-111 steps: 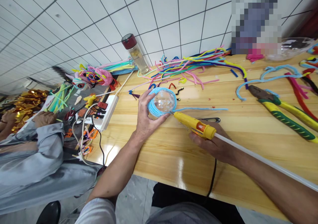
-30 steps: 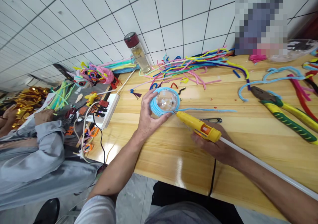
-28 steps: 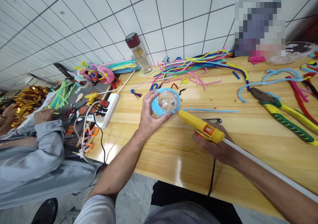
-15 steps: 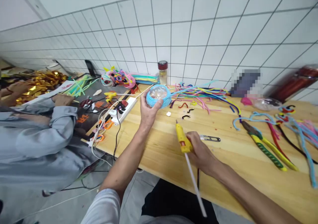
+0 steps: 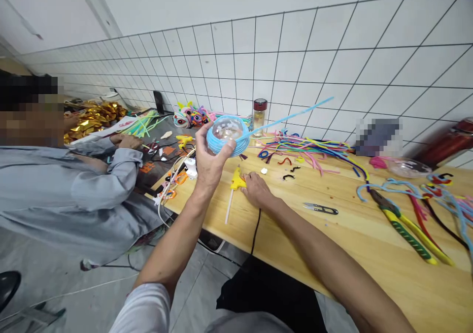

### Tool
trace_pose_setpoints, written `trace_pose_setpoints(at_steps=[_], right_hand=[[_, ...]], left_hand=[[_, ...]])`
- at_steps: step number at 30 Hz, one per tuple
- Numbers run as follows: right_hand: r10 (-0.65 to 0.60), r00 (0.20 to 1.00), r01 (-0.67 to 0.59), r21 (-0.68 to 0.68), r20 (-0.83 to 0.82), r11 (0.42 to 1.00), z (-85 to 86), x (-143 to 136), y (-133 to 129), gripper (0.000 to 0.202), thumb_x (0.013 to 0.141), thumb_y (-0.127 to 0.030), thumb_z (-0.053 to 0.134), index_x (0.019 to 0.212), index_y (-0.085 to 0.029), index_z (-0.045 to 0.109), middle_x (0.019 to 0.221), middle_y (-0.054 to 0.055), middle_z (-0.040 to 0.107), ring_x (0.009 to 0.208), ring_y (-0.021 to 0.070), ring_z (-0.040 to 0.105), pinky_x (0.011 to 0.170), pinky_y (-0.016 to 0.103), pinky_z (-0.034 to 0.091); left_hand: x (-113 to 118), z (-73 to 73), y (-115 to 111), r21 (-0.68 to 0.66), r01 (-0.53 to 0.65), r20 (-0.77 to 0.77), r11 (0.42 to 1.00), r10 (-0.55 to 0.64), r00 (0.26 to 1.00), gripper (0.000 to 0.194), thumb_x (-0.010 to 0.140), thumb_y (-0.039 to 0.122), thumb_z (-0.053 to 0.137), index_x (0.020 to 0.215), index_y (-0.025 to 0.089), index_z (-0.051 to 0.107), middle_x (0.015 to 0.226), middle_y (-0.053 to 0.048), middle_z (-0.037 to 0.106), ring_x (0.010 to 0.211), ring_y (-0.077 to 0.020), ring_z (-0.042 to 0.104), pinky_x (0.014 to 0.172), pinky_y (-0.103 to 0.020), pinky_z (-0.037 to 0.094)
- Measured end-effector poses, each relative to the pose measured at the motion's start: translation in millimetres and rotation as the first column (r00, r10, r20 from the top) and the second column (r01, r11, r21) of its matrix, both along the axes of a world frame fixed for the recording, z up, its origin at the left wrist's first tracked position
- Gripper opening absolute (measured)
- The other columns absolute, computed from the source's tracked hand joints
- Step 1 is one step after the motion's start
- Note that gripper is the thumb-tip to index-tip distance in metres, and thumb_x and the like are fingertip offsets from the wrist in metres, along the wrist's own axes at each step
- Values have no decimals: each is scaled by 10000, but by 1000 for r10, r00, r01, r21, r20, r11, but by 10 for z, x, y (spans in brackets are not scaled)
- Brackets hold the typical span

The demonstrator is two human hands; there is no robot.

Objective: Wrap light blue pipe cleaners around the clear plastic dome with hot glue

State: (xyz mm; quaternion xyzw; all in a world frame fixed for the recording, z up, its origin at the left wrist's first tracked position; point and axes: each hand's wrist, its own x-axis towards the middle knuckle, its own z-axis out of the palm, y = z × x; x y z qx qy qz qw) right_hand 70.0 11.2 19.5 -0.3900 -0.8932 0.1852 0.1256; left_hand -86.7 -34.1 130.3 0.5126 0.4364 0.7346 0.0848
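Observation:
My left hand (image 5: 210,163) holds up a clear plastic dome (image 5: 226,127) wound round its side with light blue pipe cleaner (image 5: 218,147). The thumb presses on the coils, and a free blue end sticks out to the upper right. Lower and just to the right, my right hand (image 5: 255,190) grips the handle of a yellow hot glue gun (image 5: 237,181) close to the tabletop. The gun's nozzle points away from me, and a white glue stick (image 5: 229,207) juts from its back. Its handle is mostly covered by my fingers.
Thread snips (image 5: 320,208) and green-yellow pliers (image 5: 406,229) lie to the right. Coloured pipe cleaners (image 5: 314,147) and a lidded glass jar (image 5: 260,114) line the wall. A co-worker's grey sleeve (image 5: 92,185), a second glue gun (image 5: 184,140) and cables are at the left.
My right hand has moved the glue gun left and away from me, down near the tabletop. The blue-wrapped dome is raised slightly, its free end now angled up. The view has shifted left.

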Motion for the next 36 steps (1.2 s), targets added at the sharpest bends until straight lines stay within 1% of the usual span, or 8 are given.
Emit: trace_pose_setpoints(at_steps=[3, 6, 10, 14, 17, 21, 25, 36], right_hand=[[-5, 998, 7, 33, -70, 999, 67, 124, -30, 479, 959, -219, 731, 1407, -114, 598, 1479, 243, 601, 1378, 369, 579, 1191, 548, 450], [-21, 972, 36, 63, -232, 997, 178, 607, -189, 326, 1011, -256, 659, 1331, -203, 625, 1411, 152, 664, 1330, 288, 616, 1153, 470, 489], [-212, 648, 187, -117, -732, 975, 297, 1479, -435, 245, 997, -431, 699, 1178, -269, 672, 1078, 59, 722, 980, 239, 684, 920, 427, 557], [-358, 311, 210, -304, -880, 929, 354, 1985, -496, 457, 872, -540, 812, 1204, -277, 640, 1140, 63, 691, 979, 240, 667, 881, 413, 565], [-334, 217, 184, -297, -918, 937, 340, 2096, -429, 491, 818, -548, 850, 1173, -283, 640, 1220, 73, 665, 1077, 258, 660, 953, 427, 565], [-322, 175, 212, -284, -930, 935, 258, 2156, -363, 367, 825, -479, 848, 1067, -284, 654, 1255, 73, 640, 1191, 273, 641, 1052, 446, 533], [-332, 224, 287, -263, -916, 921, 171, 2213, -341, 253, 842, -369, 825, 1014, -277, 665, 1259, 73, 632, 1271, 277, 611, 1118, 458, 484], [-390, 312, 391, -257, -866, 884, 86, 2164, -337, 212, 851, -359, 772, 990, -273, 639, 1216, 93, 650, 1216, 283, 627, 1010, 441, 540]], left_hand=[[127, -32, -24, -54, 27, 37, 998, -25, 999, 807, 745, 662, 886, 1370, 280, 546, 1362, -70, 654, 1266, -274, 677, 1146, -440, 533], [466, -154, -32, -148, 142, 56, 979, -135, 989, 790, 754, 610, 882, 1375, 264, 537, 1356, -84, 652, 1233, -273, 683, 1106, -434, 554], [1106, -380, -43, -232, 299, 121, 925, -278, 953, 775, 743, 526, 886, 1374, 241, 537, 1379, -106, 645, 1276, -297, 671, 1128, -459, 544], [1667, -538, -43, -274, 418, 149, 866, -391, 908, 768, 747, 490, 886, 1377, 240, 525, 1419, -119, 632, 1307, -300, 666, 1134, -454, 548], [1949, -610, -12, -293, 455, 181, 841, -418, 890, 773, 747, 502, 884, 1375, 242, 516, 1405, -120, 639, 1272, -292, 683, 1109, -449, 562], [2157, -698, 44, -313, 456, 195, 833, -413, 889, 779, 728, 548, 897, 1342, 239, 529, 1339, -110, 663, 1209, -284, 704, 1064, -441, 580], [2221, -818, 78, -328, 460, 196, 825, -417, 888, 775, 730, 577, 899, 1331, 238, 545, 1329, -103, 661, 1212, -279, 697, 1055, -425, 578], [2136, -1040, 102, -394, 445, 154, 804, -420, 894, 791, 754, 631, 875, 1365, 272, 523, 1362, -97, 640, 1247, -284, 671, 1077, -450, 566]])
